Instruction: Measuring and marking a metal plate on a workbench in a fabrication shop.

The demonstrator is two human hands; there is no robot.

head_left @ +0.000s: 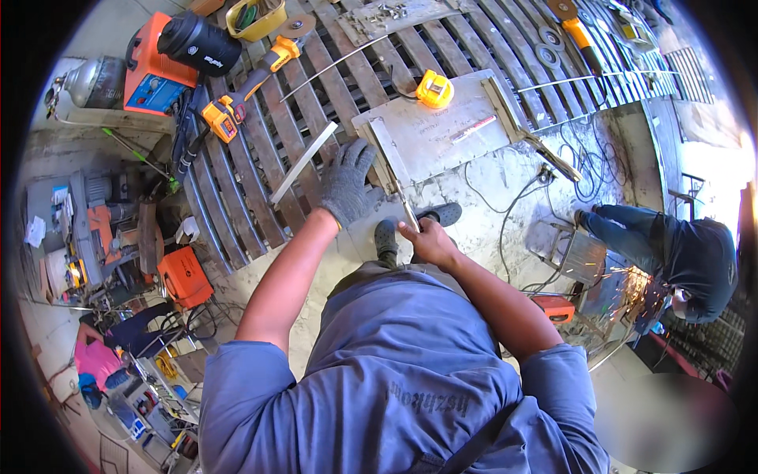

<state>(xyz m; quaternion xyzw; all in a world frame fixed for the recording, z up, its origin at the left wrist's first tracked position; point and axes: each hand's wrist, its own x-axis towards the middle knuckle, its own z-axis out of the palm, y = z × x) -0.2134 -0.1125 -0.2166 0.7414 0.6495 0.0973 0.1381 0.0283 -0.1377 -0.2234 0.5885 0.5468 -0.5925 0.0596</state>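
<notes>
A grey metal plate (434,142) with raised strips along its ends lies at the near edge of the slatted metal table (276,150). My left hand (347,186), in a grey knitted glove, rests beside its left end strip (388,150), fingers stretched out. My bare right hand (430,242) is closed around a slim silvery metal tool (408,207), whose far end meets the plate's near left corner. The tool's exact kind is unclear. Left of the glove lies a loose pale metal bar (304,162). A yellow tape measure (433,89) sits on the plate's far edge.
A yellow cordless angle grinder (253,79) lies at the left, another grinder (580,35) at the far right. An orange-and-blue machine (158,67) and black canister (200,46) stand far left. Cables (592,170) cross the floor. At right, a person (687,257) works amid sparks (636,288).
</notes>
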